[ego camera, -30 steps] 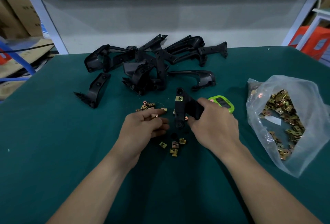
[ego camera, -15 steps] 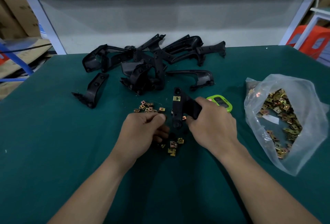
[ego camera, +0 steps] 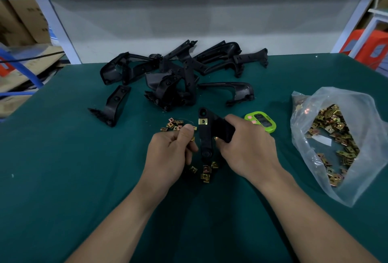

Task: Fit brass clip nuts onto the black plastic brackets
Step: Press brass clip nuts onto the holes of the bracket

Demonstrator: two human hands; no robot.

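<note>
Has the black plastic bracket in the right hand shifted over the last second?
Yes, slightly. The black plastic bracket, in the right hand's grip, has edged left, away from the green timer lying on the table.

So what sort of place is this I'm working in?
Most likely a parts-assembly bench in a factory or stockroom: a green-covered work table, a pile of similar black plastic brackets, a bag of brass clip nuts, and cardboard boxes stacked off to the left.
</note>
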